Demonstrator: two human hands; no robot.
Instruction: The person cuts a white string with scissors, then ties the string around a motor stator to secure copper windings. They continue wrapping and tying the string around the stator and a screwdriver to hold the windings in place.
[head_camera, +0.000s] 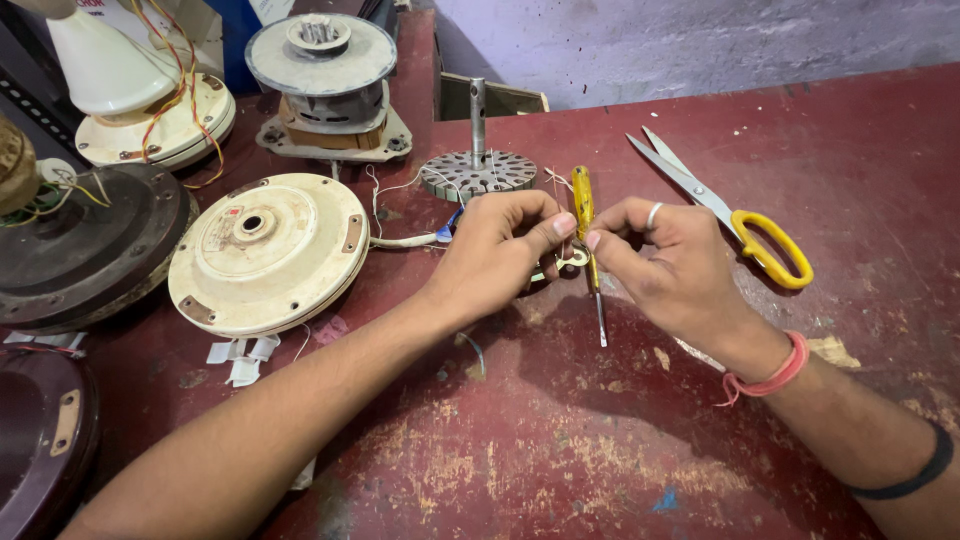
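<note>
My left hand (505, 245) and my right hand (665, 265) meet over a dark red worktable (600, 450). Both pinch a thin pale wire (575, 255) between thumb and fingertips, and the wire's end curls into a small loop between them. A screwdriver with a yellow handle (585, 215) lies on the table just under my fingers, its metal shaft pointing toward me. A white cord (405, 240) runs left from under my left hand. My right hand wears a ring and a pink wristband.
Scissors with yellow handles (740, 225) lie to the right. A toothed metal rotor on a shaft (478, 170) stands behind my hands. A cream fan motor housing (265, 250), a dark housing (85, 250) and other motor parts (320, 80) crowd the left side.
</note>
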